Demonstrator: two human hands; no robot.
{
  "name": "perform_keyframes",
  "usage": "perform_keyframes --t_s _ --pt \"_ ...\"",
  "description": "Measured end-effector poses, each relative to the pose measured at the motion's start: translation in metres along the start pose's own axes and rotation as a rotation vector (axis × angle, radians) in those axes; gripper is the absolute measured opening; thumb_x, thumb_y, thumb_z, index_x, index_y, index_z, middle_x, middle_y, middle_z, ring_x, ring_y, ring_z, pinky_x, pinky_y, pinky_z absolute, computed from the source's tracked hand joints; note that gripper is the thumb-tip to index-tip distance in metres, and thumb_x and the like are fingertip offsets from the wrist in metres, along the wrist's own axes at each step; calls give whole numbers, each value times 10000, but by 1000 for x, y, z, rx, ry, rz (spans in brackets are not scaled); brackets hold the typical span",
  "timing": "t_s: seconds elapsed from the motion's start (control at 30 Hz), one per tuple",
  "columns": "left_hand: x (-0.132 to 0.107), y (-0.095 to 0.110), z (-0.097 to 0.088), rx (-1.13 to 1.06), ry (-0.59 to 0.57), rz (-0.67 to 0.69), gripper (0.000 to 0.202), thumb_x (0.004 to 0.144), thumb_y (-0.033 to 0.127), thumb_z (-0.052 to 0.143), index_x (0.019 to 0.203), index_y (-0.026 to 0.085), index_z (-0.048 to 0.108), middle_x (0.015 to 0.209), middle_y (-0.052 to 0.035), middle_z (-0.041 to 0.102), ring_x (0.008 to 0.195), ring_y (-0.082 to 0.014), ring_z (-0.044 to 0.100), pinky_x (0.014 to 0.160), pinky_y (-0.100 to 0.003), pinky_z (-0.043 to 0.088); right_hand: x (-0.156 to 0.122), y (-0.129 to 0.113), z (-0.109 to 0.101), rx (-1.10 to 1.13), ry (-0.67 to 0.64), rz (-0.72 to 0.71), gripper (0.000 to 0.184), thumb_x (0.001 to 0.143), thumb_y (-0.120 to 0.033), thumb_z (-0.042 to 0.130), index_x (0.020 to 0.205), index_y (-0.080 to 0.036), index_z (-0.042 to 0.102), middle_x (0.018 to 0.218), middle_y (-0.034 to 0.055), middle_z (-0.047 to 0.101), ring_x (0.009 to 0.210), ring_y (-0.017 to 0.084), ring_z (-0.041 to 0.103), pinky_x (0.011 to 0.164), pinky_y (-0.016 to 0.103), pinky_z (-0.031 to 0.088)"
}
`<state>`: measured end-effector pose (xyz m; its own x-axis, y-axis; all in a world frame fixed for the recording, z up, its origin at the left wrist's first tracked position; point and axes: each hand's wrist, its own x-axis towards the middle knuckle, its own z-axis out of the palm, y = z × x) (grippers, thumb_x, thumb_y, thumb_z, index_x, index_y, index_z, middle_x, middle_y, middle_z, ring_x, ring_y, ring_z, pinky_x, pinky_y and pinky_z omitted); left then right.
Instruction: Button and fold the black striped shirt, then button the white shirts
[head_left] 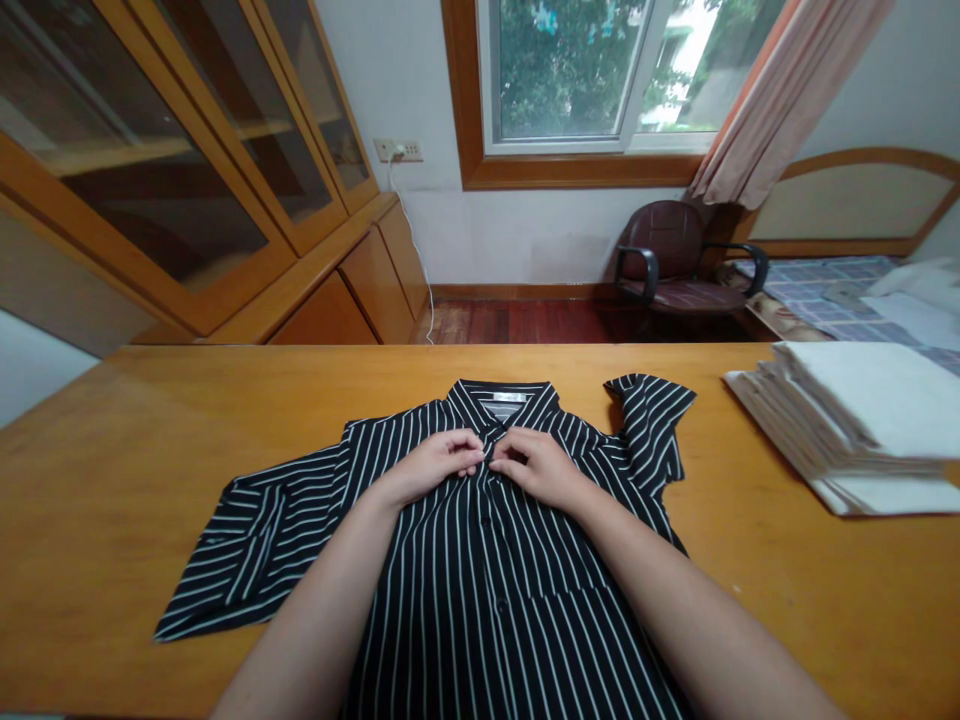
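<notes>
A black shirt with white stripes [465, 580] lies front up on the wooden table [90, 500], its collar [538, 408] pointing away from me. At the upper front placket, just below the collar, my left hand [442, 462] pinches the fabric from the left. My right hand [541, 465] pinches the placket from the right, its fingertips almost meeting the left ones. Whatever button sits between the fingers is hidden. Lower down the placket, dark buttons [502, 604] show. The left sleeve [255, 545] spreads out flat, while the right sleeve [651, 420] is bent upward and bunched.
A stack of folded white sheets or bags [862, 420] rests on the table's right side. Beyond the far edge are a maroon armchair [667, 250], a bed [825, 290] and a window [570, 80]. A glass-doored wooden cabinet [187, 170] lines the left wall.
</notes>
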<state>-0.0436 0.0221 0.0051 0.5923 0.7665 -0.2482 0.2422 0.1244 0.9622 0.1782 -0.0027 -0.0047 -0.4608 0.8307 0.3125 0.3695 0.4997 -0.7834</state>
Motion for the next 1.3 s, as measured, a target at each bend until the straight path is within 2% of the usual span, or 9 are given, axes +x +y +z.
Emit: perform_keyframes --t_s 0.3,0.57,0.73,0.97,1.13,1.3 --pt "0 0 -2 19 -35 5 242 851 387 674 891 150 654 746 28 571 681 -117 527 684 -257 423 1 1 2 49 -1 88 85 844 -147 714 794 -186 657 779 -16 626 742 133 600 718 245 451" --pt "2 -3 1 20 40 47 230 850 372 670 888 146 682 751 13 592 681 -120 555 686 -259 454 1 7 4 13 14 107 80 850 -178 709 792 -187 655 773 -15 626 734 133 591 705 245 439" --pt "2 -5 0 -2 31 119 214 835 344 682 931 156 721 897 -15 608 720 -115 586 715 -270 487 1 6 4 1 12 119 59 853 -178 700 807 -190 664 786 -11 646 747 138 602 718 251 442" --pt "1 0 8 -33 66 23 199 808 310 698 933 173 627 726 26 622 704 -131 603 690 -267 480 2 5 2 8 2 120 82 866 -227 713 807 -185 675 797 -3 663 757 138 617 725 248 453" --pt "1 1 8 -10 49 -6 192 809 321 702 895 161 640 709 16 649 684 -135 615 705 -282 490 3 3 0 25 -13 96 98 891 -266 696 829 -190 695 823 8 692 765 141 638 743 252 476" --pt "3 -2 6 -40 54 -20 218 797 326 726 901 149 653 737 -8 686 699 -140 639 722 -285 503 3 4 1 40 -63 102 35 864 -202 709 832 -193 697 824 0 705 775 139 658 761 254 495"
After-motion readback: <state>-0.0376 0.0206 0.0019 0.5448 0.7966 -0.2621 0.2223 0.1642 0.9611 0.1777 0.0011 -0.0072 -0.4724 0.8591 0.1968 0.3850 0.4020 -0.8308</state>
